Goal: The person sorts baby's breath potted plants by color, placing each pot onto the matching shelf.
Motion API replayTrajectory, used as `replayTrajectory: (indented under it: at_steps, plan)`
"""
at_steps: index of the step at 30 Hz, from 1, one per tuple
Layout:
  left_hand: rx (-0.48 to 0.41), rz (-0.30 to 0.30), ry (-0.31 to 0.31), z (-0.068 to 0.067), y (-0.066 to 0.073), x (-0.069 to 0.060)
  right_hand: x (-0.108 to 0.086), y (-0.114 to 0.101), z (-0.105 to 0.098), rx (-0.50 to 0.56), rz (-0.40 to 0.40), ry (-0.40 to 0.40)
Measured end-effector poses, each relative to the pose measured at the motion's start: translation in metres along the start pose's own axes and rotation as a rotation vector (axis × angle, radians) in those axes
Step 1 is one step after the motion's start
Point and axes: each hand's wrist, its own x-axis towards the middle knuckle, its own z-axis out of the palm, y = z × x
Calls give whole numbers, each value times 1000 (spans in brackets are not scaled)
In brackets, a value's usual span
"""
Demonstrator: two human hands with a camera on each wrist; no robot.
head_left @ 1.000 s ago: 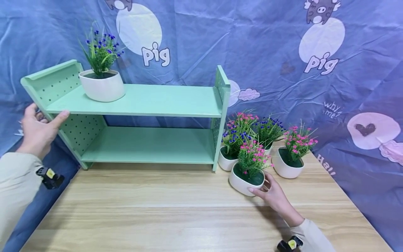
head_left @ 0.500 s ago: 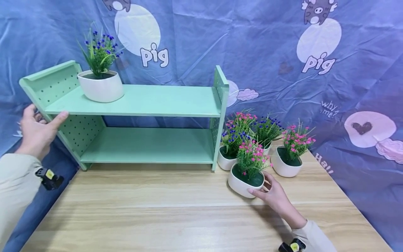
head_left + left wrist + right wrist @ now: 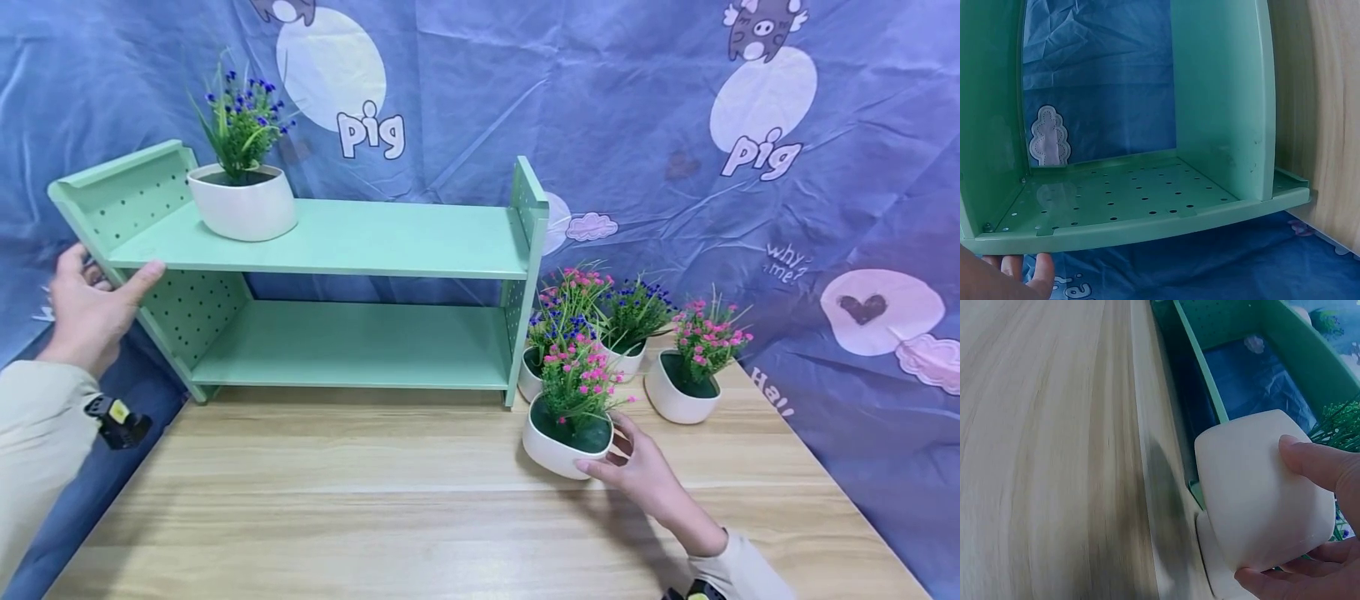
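My right hand [image 3: 637,471] holds a white pot of pink artificial flowers [image 3: 573,446] by its side, thumb at the front. In the right wrist view the pot [image 3: 1266,494] looks lifted off the table and tilted, its shadow lying apart. At far left, my left hand [image 3: 93,312] grips the left side panel of a green two-tier shelf [image 3: 360,237], thumb across the front and fingers outside. The left wrist view shows those fingers [image 3: 1041,275] against the panel's outer face. A white pot of blue flowers [image 3: 243,204] stands on the upper tier, at its left end.
Right of the shelf stand several potted flowers, among them a pink one [image 3: 682,392] and a blue one [image 3: 622,358], partly hidden by the held pot. The wooden table [image 3: 360,500] stretches in front. A blue printed cloth [image 3: 637,125] hangs behind.
My right hand has carried the pot of pink flowers a little left and toward me, covering more of the pot behind. My left hand has stayed at the shelf's side.
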Motion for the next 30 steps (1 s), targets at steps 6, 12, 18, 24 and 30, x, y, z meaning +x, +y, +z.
replayTrajectory:
  at_steps: [6, 12, 18, 24, 30]
  plan:
    - [-1, 2, 5, 0, -1, -1, 1, -4, 13, 25, -3, -35]
    - [-6, 17, 7, 0, -1, -1, 3, -10, 28, 30, -41, -83]
    - [2, 2, -4, -2, -1, 0, 9, -17, 46, 59, -65, -140]
    - [-43, 3, -22, -4, 0, 0, 18, -24, 67, 64, -100, -183]
    - [-55, 25, -25, -3, 2, -1, 28, -35, 89, 63, -131, -226]
